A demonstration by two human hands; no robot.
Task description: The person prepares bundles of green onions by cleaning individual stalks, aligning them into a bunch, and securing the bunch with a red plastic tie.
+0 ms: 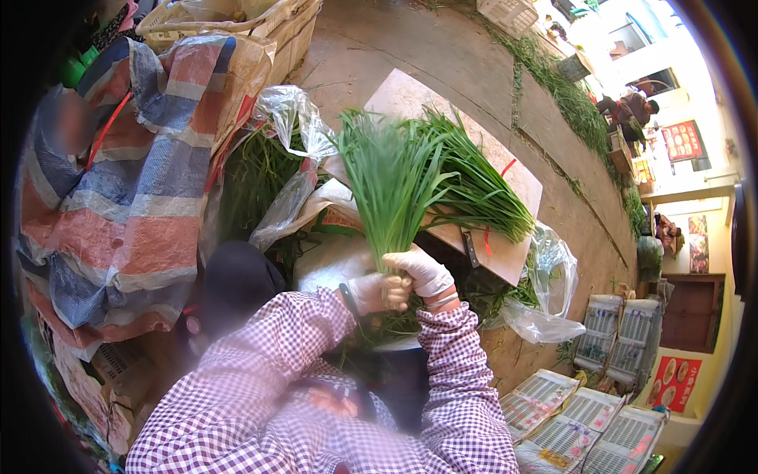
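Note:
Both hands wear thin whitish gloves and hold one upright bunch of garlic chives point(391, 183) by its pale stem ends. My left hand point(379, 292) wraps the lowest part of the stems. Just above it and to the right, my right hand point(419, 269) closes around the same bunch. The leaves fan out away from me, their tips blurred. Behind them, a second bunch of chives point(482, 183) lies on a pale board point(524, 255), with red ties point(488, 242) showing beside and under it. A dark-handled knife point(470, 250) lies at the board's near edge.
Clear plastic bags point(551, 278) of greens flank the board. A striped woven sheet point(130, 195) covers a pile at left, near a plastic crate point(296, 41). Crates point(586, 420) stand at lower right. Loose greens point(556, 89) line the floor; people point(633, 112) sit farther off.

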